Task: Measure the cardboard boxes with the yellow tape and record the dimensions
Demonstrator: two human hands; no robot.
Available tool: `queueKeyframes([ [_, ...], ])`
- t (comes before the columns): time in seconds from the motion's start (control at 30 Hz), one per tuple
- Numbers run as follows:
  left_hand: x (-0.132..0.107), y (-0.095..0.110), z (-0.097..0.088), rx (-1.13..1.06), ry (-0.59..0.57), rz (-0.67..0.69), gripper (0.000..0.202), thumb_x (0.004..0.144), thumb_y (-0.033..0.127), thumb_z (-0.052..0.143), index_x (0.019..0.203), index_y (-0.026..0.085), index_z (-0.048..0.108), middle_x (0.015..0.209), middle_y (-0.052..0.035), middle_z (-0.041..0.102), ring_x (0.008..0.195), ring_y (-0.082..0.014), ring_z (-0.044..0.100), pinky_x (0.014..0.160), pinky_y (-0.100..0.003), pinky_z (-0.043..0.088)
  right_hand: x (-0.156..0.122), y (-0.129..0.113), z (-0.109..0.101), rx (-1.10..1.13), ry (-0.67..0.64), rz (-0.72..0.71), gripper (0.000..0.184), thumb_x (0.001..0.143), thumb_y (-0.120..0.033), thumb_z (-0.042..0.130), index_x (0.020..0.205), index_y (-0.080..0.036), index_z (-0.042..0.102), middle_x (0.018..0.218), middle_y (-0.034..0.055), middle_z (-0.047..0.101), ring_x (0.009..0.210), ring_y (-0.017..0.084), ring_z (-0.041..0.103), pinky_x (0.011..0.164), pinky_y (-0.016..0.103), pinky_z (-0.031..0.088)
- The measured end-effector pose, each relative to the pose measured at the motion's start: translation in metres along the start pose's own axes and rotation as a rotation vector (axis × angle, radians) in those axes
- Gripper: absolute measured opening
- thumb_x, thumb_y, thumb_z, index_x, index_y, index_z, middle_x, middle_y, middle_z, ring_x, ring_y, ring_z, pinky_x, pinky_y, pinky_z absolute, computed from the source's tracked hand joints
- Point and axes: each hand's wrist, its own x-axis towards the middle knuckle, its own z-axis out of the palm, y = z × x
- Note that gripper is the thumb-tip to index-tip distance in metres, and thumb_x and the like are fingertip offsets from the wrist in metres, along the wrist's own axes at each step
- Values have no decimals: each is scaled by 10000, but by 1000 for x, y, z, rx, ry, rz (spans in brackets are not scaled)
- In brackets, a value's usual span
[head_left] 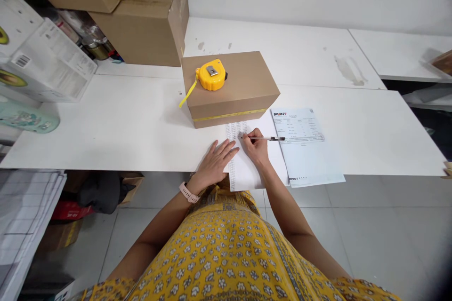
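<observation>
"Slim silver pen (263, 138) — how do we hold it?"
"Our right hand (256, 146) is pinched round it, tip on the thin white printed sheet (243, 174) at the smooth white table's (123, 122) near edge. Our left hand (215, 164), fingers flat and together, pins the paper's edge — we judge steady pressure stops it sliding."

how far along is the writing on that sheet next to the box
Looks done: the tape measure lies on the cardboard box. In hand: the right hand holds the pen, tip near the top of the sheet, while the left hand presses it flat. Left: the sheet below the pen looks mostly blank; its print is too small to read.
</observation>
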Motion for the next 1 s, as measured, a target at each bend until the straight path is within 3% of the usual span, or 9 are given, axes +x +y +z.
queueKeyframes([
  [0.57, 0, 0, -1, 41, -33, -8, 892, 807, 152, 644, 1615, 167, 266, 1749, -106, 214, 1619, -301, 169, 1323, -572, 99, 0, 2, 0, 11, 22, -3, 245, 802, -352, 645, 712, -255, 438, 579, -77, 447, 558, 116, 399, 568, 282, 328],
  [1.0, -1, -1, 3, 33, 9, 2, 897, 796, 139, 623, 1618, 183, 266, 1743, -101, 234, 1617, -299, 184, 1322, -576, 123, 0, 0, -1, 20, 38, 26, 253, 804, -351, 646, 699, -252, 439, 596, -71, 445, 570, 117, 403, 561, 280, 315],
])
